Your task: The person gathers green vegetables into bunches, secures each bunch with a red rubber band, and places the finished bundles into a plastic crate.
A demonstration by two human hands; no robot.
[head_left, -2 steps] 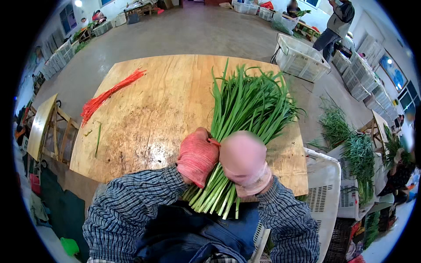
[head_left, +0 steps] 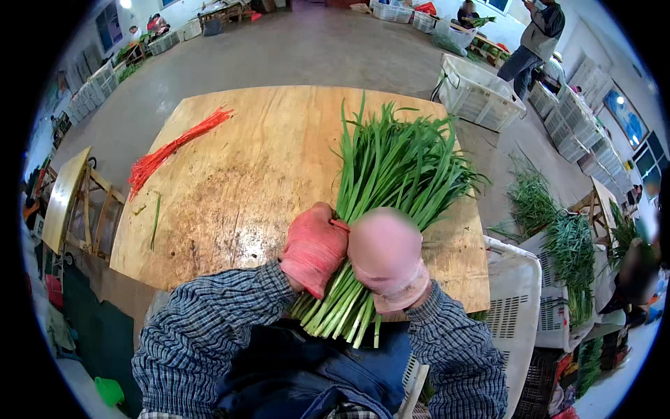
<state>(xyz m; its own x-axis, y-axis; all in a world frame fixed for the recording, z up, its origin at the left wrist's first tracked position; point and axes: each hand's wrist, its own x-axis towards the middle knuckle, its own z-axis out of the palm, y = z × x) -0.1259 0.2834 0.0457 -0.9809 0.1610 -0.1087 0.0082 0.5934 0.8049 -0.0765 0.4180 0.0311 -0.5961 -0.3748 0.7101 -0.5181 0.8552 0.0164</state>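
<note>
A thick bunch of green chives (head_left: 394,164) lies on the wooden table (head_left: 258,167), leaves fanned away from me, pale stems toward my body. Both hands wear pink gloves. My left hand (head_left: 313,248) grips the left side of the bunch near the stems, with a red band strand at its knuckles. Beside it, my right hand (head_left: 387,257) clasps the same bunch from the right. The stem ends (head_left: 338,314) stick out below my hands over the table edge.
A pile of red tie bands (head_left: 171,150) lies at the table's far left. White plastic crates (head_left: 478,91) stand beyond the table and at my right (head_left: 516,300). More chives (head_left: 569,255) lie to the right. A person (head_left: 534,38) stands far back.
</note>
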